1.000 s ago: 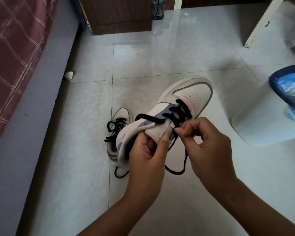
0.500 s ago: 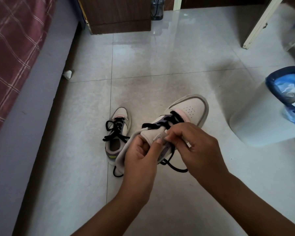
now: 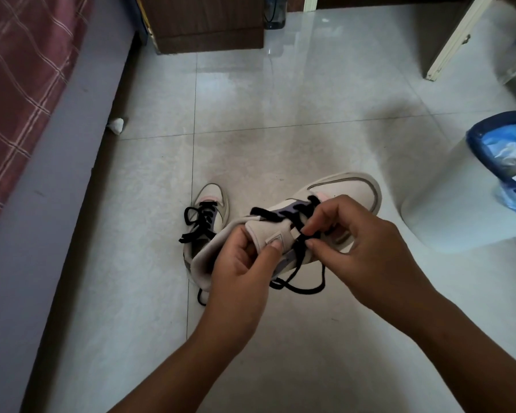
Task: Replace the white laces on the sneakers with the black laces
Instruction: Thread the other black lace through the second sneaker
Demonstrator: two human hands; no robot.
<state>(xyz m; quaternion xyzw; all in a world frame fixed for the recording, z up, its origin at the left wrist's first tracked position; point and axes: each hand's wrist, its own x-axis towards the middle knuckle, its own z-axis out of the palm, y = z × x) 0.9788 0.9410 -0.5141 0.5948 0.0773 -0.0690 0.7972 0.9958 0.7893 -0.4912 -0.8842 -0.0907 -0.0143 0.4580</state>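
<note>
A cream sneaker [image 3: 352,189] with a purple panel hangs above the floor, toe pointing away to the right. My left hand [image 3: 242,269] grips its tongue and collar, thumb on the tongue label. My right hand [image 3: 358,242] pinches the black lace [image 3: 298,254] beside the upper eyelets. A loose loop of that lace dangles below the shoe. The second sneaker [image 3: 212,210] stands on the tiles just left of the held one, threaded with a black lace whose ends lie loose.
A bed with a red plaid cover [image 3: 21,84] runs along the left. A brown cabinet [image 3: 206,22] stands at the back. A white bin with a blue liner [image 3: 495,174] sits at the right. A small white scrap [image 3: 116,125] lies by the bed.
The held sneaker has dropped lower and closer to me. My right hand moved from the tongue's edge to the lace at the upper eyelets, still pinching it.
</note>
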